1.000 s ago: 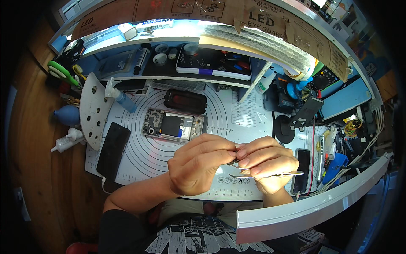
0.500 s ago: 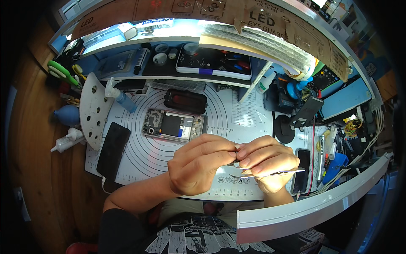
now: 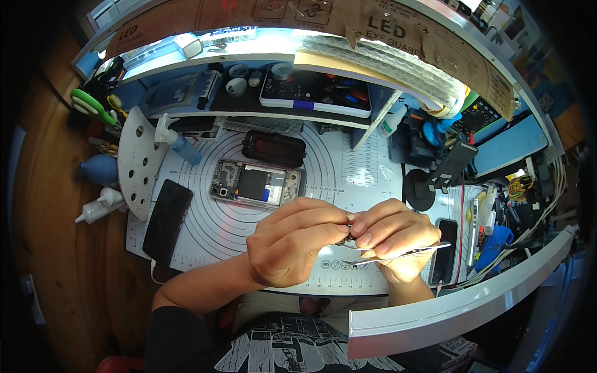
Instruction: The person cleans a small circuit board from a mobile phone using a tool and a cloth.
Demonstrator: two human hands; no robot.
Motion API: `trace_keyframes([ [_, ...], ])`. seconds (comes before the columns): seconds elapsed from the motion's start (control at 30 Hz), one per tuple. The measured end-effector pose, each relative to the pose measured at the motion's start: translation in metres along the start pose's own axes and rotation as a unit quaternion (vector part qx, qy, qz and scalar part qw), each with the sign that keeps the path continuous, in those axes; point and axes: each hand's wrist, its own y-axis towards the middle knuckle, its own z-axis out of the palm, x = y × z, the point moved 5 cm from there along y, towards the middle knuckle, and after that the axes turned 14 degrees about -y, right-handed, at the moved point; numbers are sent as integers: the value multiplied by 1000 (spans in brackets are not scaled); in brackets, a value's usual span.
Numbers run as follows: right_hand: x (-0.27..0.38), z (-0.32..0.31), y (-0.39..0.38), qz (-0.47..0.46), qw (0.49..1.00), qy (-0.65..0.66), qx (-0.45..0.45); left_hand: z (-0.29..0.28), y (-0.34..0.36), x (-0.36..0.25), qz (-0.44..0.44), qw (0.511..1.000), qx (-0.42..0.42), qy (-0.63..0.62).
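My left hand (image 3: 292, 239) is closed, its thumb and fingertips pinching a small dark part (image 3: 349, 236) whose kind I cannot make out. The fingertips of my right hand (image 3: 398, 239) meet it from the other side, hiding most of it. Metal tweezers (image 3: 423, 250) are also held in my right hand, lying across under its fingers with their two arms spread and pointing left. Beyond my hands, an opened phone (image 3: 254, 184) lies on the white printed mat (image 3: 208, 230), its circuit board and black battery area bare.
A black tray-like case (image 3: 273, 148) sits behind the opened phone. To the left lie a dark phone (image 3: 168, 221) on a cable and a blue spray bottle (image 3: 182, 148). Another phone (image 3: 443, 252) and a black stand (image 3: 420, 189) are at right. A white lamp bar (image 3: 472, 301) crosses the lower right.
The tweezers have tilted slightly in my right hand: their joined end is a little higher and their lower tip has moved down and right. Both hands stay almost in place.
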Motion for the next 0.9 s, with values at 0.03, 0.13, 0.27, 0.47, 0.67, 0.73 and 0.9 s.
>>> trace_keyframes([
  [0.03, 0, 0, -1, -6, 1000, -7, -2, 0, -1, 0, -1, 1000, -2, 1],
  [0.13, 1, 1, 0, -9, 1000, -18, 1, -1, -2, 1, -1, 1000, -4, 2],
  [0.27, 5, 1, 1, -24, 998, -62, 10, -1, -1, 0, -2, 1000, -4, 2],
  [0.47, 2, 0, 1, 5, 1000, -7, -4, 0, -1, 1, -3, 1000, -5, 2],
  [0.67, 1, 0, 1, -10, 1000, 9, 16, 0, -1, 0, 2, 1000, -2, 4],
  [0.73, -1, 0, 0, 12, 1000, 15, 1, 0, -1, 0, 1, 1000, -1, 3],
  [0.9, 1, 1, 2, -1, 1000, -7, 1, -1, -1, 0, 1, 1000, -1, 4],
])
